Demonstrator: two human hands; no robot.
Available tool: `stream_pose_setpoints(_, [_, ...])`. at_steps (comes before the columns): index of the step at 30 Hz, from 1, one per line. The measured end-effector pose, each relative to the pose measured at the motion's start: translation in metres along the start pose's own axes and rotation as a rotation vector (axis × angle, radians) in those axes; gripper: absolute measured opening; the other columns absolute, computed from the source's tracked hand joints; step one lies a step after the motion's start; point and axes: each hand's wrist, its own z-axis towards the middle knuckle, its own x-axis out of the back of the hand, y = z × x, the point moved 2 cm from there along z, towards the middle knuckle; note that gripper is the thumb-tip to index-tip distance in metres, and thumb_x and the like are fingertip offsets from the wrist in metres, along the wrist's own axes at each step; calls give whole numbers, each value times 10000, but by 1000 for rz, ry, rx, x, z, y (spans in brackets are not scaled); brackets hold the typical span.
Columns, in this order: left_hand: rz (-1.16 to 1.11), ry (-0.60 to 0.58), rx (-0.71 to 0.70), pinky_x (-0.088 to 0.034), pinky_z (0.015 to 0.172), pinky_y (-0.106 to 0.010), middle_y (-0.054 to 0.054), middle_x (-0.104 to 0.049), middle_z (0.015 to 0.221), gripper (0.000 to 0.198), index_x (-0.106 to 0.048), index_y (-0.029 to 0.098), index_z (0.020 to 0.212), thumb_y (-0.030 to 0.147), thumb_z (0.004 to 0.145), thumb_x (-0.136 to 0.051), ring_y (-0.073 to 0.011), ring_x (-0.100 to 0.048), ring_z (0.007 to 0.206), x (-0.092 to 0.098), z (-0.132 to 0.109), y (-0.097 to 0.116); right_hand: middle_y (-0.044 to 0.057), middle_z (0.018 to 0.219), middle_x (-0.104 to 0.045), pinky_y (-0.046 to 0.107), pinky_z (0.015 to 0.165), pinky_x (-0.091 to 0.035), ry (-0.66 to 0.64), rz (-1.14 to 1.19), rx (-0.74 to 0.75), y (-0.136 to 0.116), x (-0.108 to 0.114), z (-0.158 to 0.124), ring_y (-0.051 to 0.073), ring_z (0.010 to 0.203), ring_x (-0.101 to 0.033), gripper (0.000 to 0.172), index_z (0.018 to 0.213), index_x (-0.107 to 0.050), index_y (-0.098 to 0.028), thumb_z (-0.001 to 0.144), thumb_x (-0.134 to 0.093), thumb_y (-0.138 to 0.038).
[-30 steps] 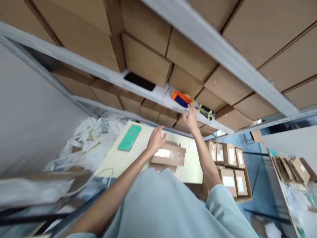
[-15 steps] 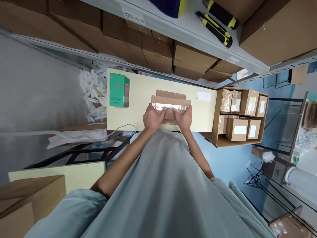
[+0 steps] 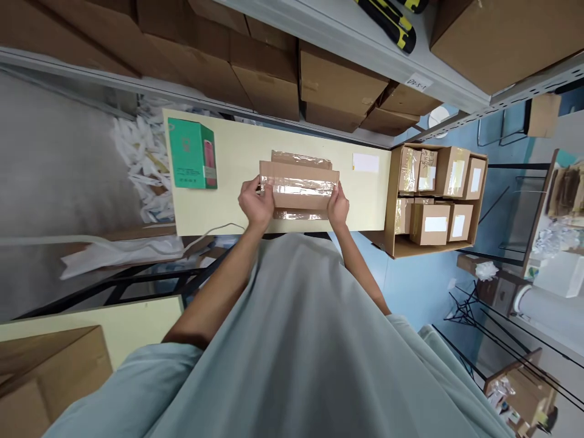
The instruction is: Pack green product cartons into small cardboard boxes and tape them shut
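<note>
Between my hands is a flattened brown cardboard box (image 3: 301, 176) with shiny clear tape across it, held over the pale yellow table (image 3: 237, 210). My left hand (image 3: 257, 202) grips its left end, thumb on top and fingers underneath. At the right end, my right hand (image 3: 338, 207) pinches the edge. Parts of the cardboard stick out beyond the upper and lower sides of the front panel. A green box (image 3: 189, 153) with a pink picture on its side stands left of my hands. To their right lies a white label (image 3: 365, 162).
A large open carton (image 3: 390, 210) holding several small labelled boxes sits at the table's right end. Overhead runs a grey shelf (image 3: 351, 52) with a black-and-yellow utility knife (image 3: 387, 23). Brown boxes (image 3: 342, 79) line the level below. White paper scraps (image 3: 137, 158) are heaped at the left.
My thumbs have moved from the middle of the taped cardboard out to its ends, so its taped face now shows more fully. The whole view has shifted slightly.
</note>
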Motion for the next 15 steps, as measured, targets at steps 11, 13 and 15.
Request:
stream_pose_setpoints(11, [-51,48,-51,-560,1251,-527,-194,-717,1344,366,-777,153,1373,265,1046,-658,-332,-740,1245,7,-3,19,294,1403,-715,591,1265,-528,219,84,109,-16,11,-2,392,1407,-661,724,1471,-661,-58,1155,-554,-700])
stream_pose_setpoints(13, [-96,31,-81,-624,1157,-469,-161,-732,1314,363,-795,174,1370,243,1047,-644,-286,-771,1137,22,-4,23,254,1353,-733,569,1224,-562,235,131,159,-20,22,-6,361,1330,-687,620,1398,-698,-104,1170,-539,-657])
stream_pose_setpoints(15, [-162,21,-136,-662,1077,-409,-133,-747,1321,347,-803,196,1357,268,1045,-672,-252,-786,1098,42,-5,27,216,1342,-740,535,1178,-596,261,180,238,-25,37,-13,325,1261,-712,562,1387,-708,-146,1168,-552,-639])
